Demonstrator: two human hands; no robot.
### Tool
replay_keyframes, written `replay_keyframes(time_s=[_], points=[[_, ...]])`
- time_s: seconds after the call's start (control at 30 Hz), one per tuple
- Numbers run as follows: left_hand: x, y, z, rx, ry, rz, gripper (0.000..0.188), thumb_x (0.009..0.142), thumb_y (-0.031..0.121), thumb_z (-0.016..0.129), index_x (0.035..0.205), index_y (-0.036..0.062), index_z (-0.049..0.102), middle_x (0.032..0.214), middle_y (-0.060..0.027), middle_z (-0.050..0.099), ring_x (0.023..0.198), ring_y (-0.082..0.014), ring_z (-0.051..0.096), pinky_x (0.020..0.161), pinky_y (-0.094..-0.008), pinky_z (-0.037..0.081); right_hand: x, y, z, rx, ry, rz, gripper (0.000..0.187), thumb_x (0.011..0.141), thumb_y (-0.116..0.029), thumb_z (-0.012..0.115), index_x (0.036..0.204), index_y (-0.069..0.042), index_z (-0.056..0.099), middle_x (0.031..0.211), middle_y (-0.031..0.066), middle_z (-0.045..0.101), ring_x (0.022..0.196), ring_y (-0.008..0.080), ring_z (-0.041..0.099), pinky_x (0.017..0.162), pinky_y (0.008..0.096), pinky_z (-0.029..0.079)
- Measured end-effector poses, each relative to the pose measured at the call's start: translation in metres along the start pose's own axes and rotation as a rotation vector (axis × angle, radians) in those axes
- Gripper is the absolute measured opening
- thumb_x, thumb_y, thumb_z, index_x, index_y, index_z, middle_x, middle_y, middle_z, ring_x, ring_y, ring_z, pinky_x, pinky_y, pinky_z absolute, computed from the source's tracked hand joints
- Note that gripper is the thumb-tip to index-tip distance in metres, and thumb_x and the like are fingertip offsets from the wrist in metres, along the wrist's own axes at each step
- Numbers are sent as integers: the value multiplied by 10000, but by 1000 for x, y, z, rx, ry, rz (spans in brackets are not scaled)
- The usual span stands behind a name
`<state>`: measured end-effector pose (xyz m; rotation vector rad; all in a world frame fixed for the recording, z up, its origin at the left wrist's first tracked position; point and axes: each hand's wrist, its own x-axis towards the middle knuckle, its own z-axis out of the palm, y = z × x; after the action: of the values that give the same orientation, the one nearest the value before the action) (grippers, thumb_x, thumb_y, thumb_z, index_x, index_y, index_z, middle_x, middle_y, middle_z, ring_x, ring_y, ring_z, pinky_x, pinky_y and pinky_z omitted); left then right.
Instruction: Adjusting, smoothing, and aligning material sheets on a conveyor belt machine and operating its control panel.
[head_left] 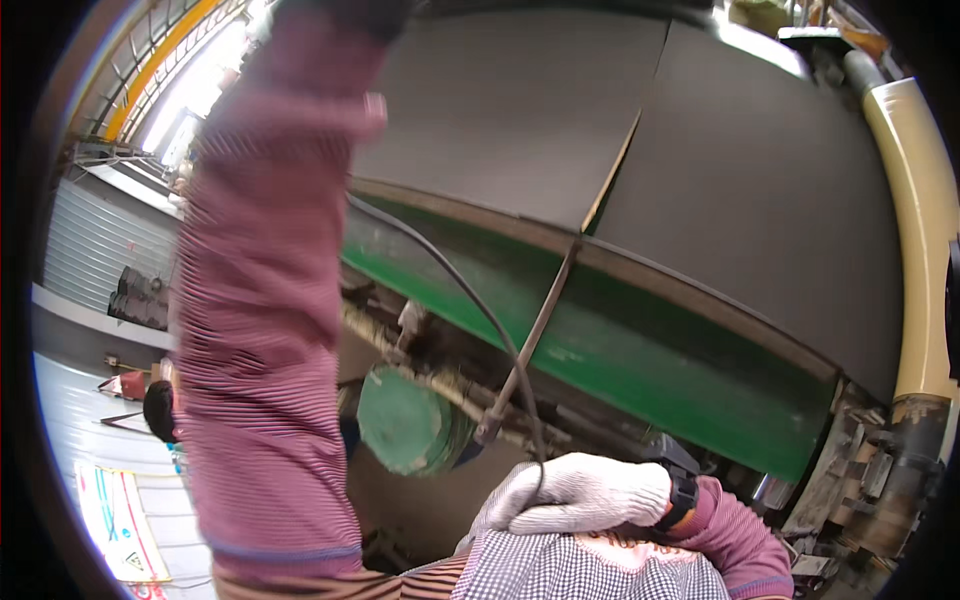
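Note:
My right hand (590, 490), in a white knit glove with a black watch (682, 494) on the wrist, rests low in front of my checked apron (590, 570). Its fingers are closed around a black cable (445, 260), which rises from the hand in a curve toward the upper left. My left arm, in a striped mauve sleeve (265, 330), reaches straight up past the top edge. Beyond its cuff only a blurred dark patch shows, and the left hand itself is out of sight. Large dark grey sheets (750, 200) with a gap between them lie on a green frame (600, 340).
A thin metal bar (535, 335) slants down from the gap. Below the frame is a round green part (405, 420). A thick cream pipe (910, 220) stands at the right beside a pile of scrap pieces (850, 500). A sign (120, 525) and a yellow beam (160, 65) are at the left.

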<state>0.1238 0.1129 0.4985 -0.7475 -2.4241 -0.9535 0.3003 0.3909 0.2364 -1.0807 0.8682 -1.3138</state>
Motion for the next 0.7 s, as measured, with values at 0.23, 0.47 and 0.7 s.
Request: replay_keyframes(time_s=[0.23, 0.47, 0.7], points=[[-105, -132, 173, 200, -105, -500, 456, 906, 438, 551, 878, 9, 701, 871, -242, 665, 839, -401, 650, 777, -439, 513, -52, -23, -46, -269, 295, 324, 346, 904, -274, 619, 1177, -64, 645, 1142, 133, 661, 1064, 254, 625, 960, 345, 470], [-123, -184, 212, 252, -500, -861, 508, 927, 430, 570, 862, -69, 647, 549, -69, 431, 573, -125, 423, 570, -380, 423, -109, 29, -212, -952, 1303, 413, 397, 876, -289, 562, 1174, -29, 599, 1132, 190, 634, 1070, 346, 592, 933, 412, 465], [-135, -287, 227, 849, -877, -569, 275, 882, 244, 502, 932, 109, 736, 937, -146, 701, 857, -311, 685, 790, -444, 551, -89, 51, -269, -1139, 1425, 598, 623, 796, -345, 627, 1289, 23, 528, 1246, 212, 597, 1189, 346, 541, 1035, 407, 408]])
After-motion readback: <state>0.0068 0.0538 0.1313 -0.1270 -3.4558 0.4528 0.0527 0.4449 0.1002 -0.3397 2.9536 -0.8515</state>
